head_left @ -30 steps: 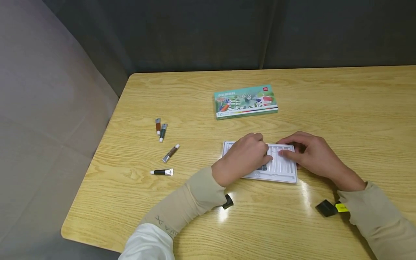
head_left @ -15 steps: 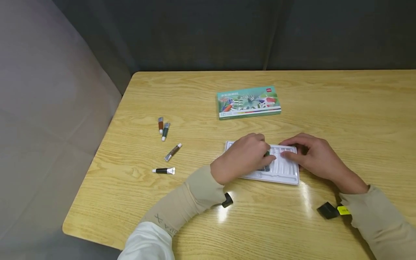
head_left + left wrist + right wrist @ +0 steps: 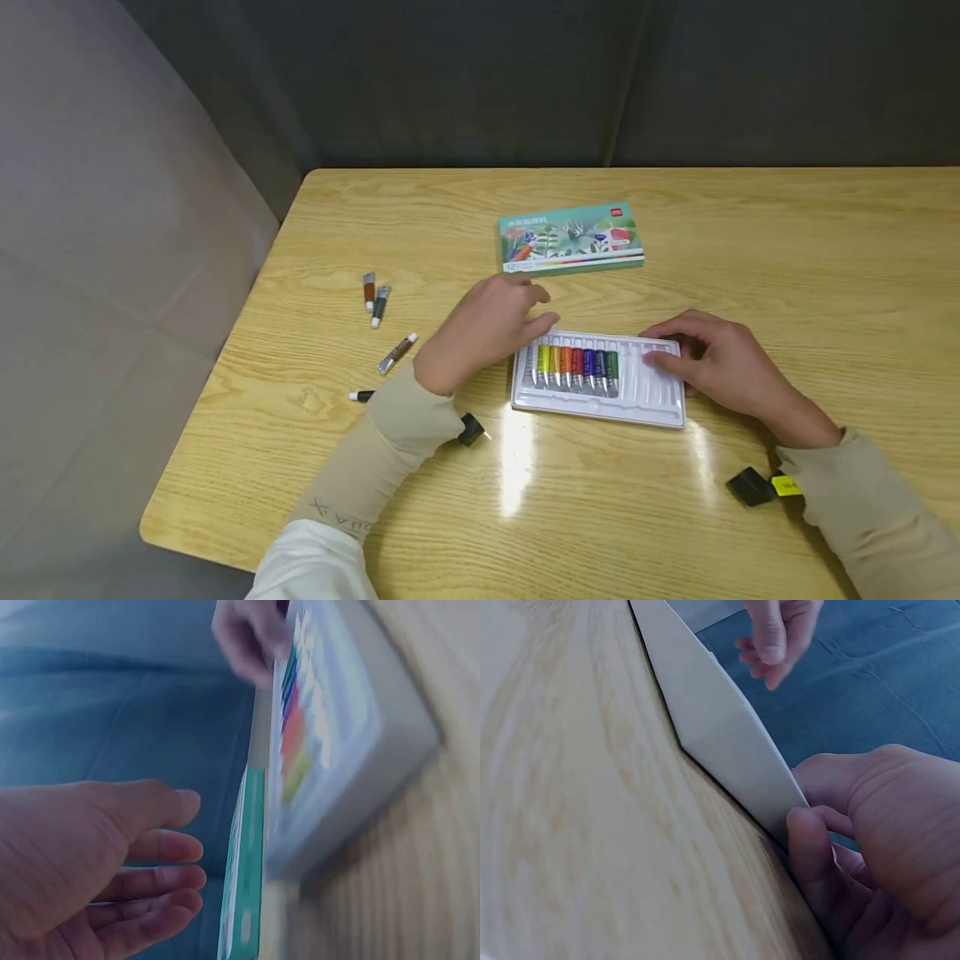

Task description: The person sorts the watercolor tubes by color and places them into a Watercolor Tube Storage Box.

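A white plastic tray (image 3: 639,410) lies on the table, with several paint tubes (image 3: 577,367) side by side in its left slots, from yellow through red and blue to green. Slots at its right hold no tubes. My left hand (image 3: 491,325) hovers near the tray's back left corner, fingers loosely bent and holding nothing; the left wrist view shows the hand (image 3: 97,862) apart from the tray. My right hand (image 3: 712,362) grips the tray's right end, thumb over the rim. In the right wrist view, fingertips of that hand (image 3: 900,840) touch the tray's side wall (image 3: 720,727).
Behind the tray lies a green printed paint box (image 3: 572,239). To the left are loose tubes: a red-brown one (image 3: 369,292), a dark green one (image 3: 380,307), a brown one (image 3: 397,353) and a black one (image 3: 362,397), partly hidden by my left sleeve.
My left hand has let go of the green tube in the tray and moved left and back, uncovering the row of tubes. My right hand keeps its hold on the tray.
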